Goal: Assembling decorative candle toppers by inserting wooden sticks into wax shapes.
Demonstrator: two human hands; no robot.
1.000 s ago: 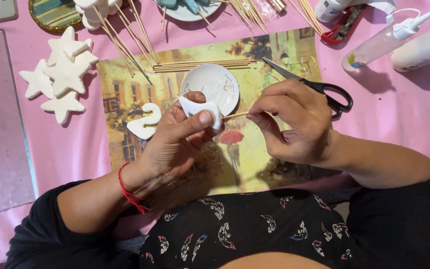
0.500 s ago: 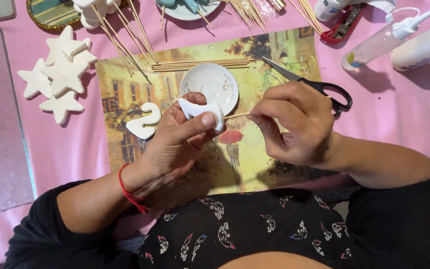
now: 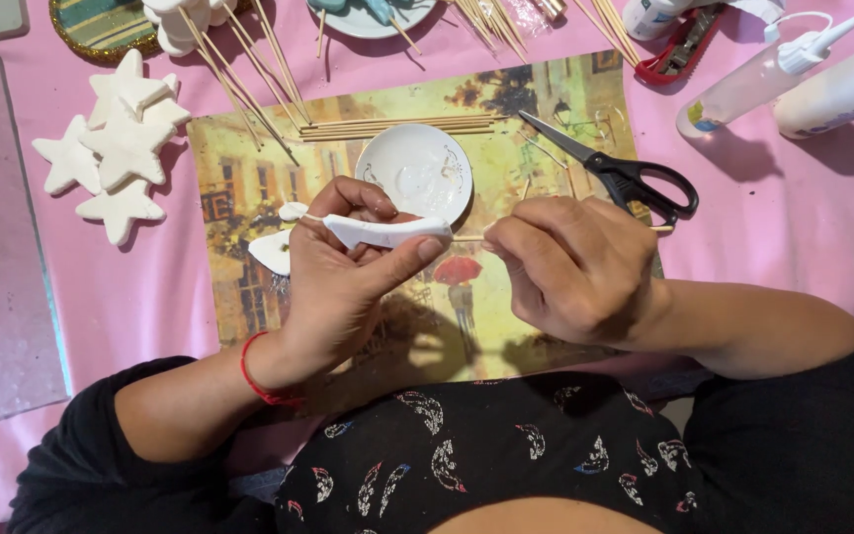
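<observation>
White clay is the stuff in hand. From the head view, at the centre of the frame, the left hand (image 3: 348, 272) has its grip closed on a flat white piece (image 3: 387, 232), thumb along its lower edge and fingers curled over the top, holding it edge-on above the printed mat (image 3: 506, 119). Just right of centre, the right hand (image 3: 570, 267) pinches a thin skewer (image 3: 467, 238), grip closed, with the tip meeting the right end of the piece.

By my reading, the step in hand is pushing the skewer into the edge of the piece. The next move calls for a straight, gentle push along the piece's length, the left hand bracing it so that it does not bend or split.

Just above the hands a small white dish (image 3: 414, 170) sits on the mat. Another white shape (image 3: 274, 252) lies at the left, partly behind the left hand. Black scissors (image 3: 625, 176) rest to the upper right, loose skewers (image 3: 397, 126) lie above the dish, white stars (image 3: 116, 148) are stacked at the upper left, and two bottles (image 3: 793, 79) lie at the upper right on the pink bench (image 3: 803, 227).
</observation>
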